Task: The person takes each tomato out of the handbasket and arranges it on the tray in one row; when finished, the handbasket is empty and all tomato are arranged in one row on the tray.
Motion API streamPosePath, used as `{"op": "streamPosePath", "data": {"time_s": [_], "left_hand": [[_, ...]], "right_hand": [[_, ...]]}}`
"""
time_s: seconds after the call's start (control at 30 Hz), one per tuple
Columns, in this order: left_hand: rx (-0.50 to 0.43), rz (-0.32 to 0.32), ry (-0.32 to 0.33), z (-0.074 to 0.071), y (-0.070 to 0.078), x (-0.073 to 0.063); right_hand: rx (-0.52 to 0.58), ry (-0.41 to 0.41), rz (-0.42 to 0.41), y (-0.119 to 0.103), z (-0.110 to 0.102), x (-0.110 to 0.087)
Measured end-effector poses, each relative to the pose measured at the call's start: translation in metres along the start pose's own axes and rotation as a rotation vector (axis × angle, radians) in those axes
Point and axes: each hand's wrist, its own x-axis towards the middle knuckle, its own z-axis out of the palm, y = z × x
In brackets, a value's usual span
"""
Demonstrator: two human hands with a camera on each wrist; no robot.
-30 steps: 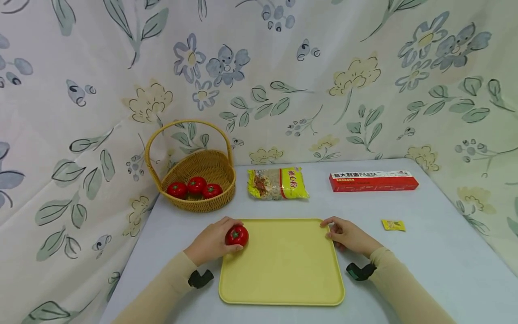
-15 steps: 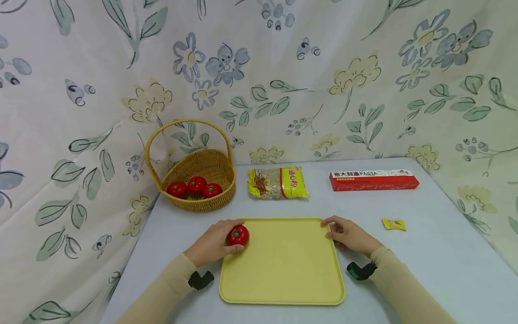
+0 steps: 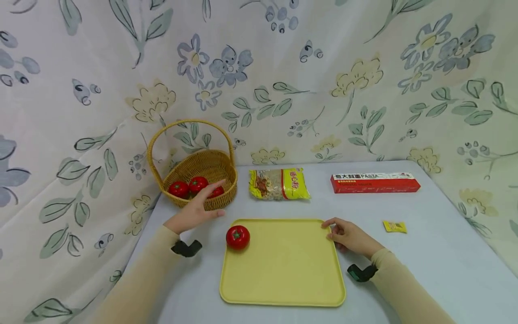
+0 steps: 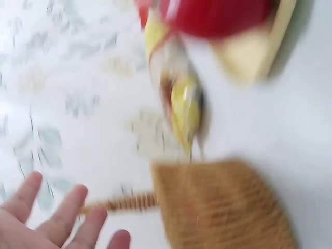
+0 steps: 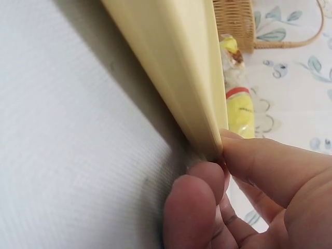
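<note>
In the head view, my left hand (image 3: 195,212) hangs in the air before the wicker basket (image 3: 206,204), fingers spread and nothing in its grasp. Its fingers partly cover the red tomatoes (image 3: 178,189) lying inside. Another tomato (image 3: 238,237) sits at the far left corner of the yellow tray (image 3: 283,265). At the tray's far right corner, my right hand (image 3: 349,236) pinches the rim. Thumb and fingers meet on the tray's edge (image 5: 181,88) in the right wrist view. The left wrist view shows the basket (image 4: 223,207) blurred beside the spread fingers.
Behind the tray lies a yellow bag of dry pasta (image 3: 279,184). A red pasta box (image 3: 375,183) is at the back right, and a small yellow packet (image 3: 394,226) lies right of my right hand. A floral cloth (image 3: 307,112) hangs behind the white table.
My left hand has let go of the tomato on the tray and moved away, up and left to the basket, fingers spreading. The right hand stays on the tray rim.
</note>
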Motion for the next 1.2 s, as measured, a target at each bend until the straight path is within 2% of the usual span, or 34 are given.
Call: {"op": "streamPosePath", "data": {"time_s": [0.13,0.23,0.3,0.4,0.53,0.63,0.73,0.83,0.97,1.1,1.2], "left_hand": [[0.020,-0.005,0.036,-0.037,-0.019,0.022],[0.056,-0.021,0.052,-0.058,-0.036,0.037],[0.085,-0.033,0.037,-0.067,-0.047,0.046],[0.113,-0.060,-0.029,-0.074,-0.062,0.054],[0.163,-0.102,-0.146,-0.076,-0.077,0.058],[0.213,-0.107,-0.205,-0.077,-0.084,0.059],[0.240,-0.072,-0.246,-0.078,-0.089,0.061],[0.276,0.000,-0.270,-0.077,-0.090,0.066],[0.365,0.035,-0.233,-0.070,-0.089,0.073],[0.463,0.002,-0.148,-0.060,-0.089,0.076],[0.498,-0.011,-0.104,-0.055,-0.090,0.077]], "right_hand": [[0.023,-0.009,0.004,0.002,0.001,-0.002],[0.041,-0.014,0.002,0.004,0.003,-0.003],[0.045,-0.019,-0.003,0.006,0.004,-0.003],[0.055,-0.016,-0.003,0.007,0.006,-0.003],[0.060,-0.018,-0.004,0.009,0.008,-0.003],[0.059,-0.019,-0.003,0.010,0.009,-0.002],[0.052,-0.016,-0.004,0.010,0.008,-0.001],[0.047,-0.010,-0.006,0.009,0.006,-0.001],[0.045,-0.002,-0.002,0.007,0.004,-0.002],[0.041,0.003,-0.001,0.005,0.003,-0.002],[0.035,0.008,-0.008,0.004,0.002,-0.001]]}}
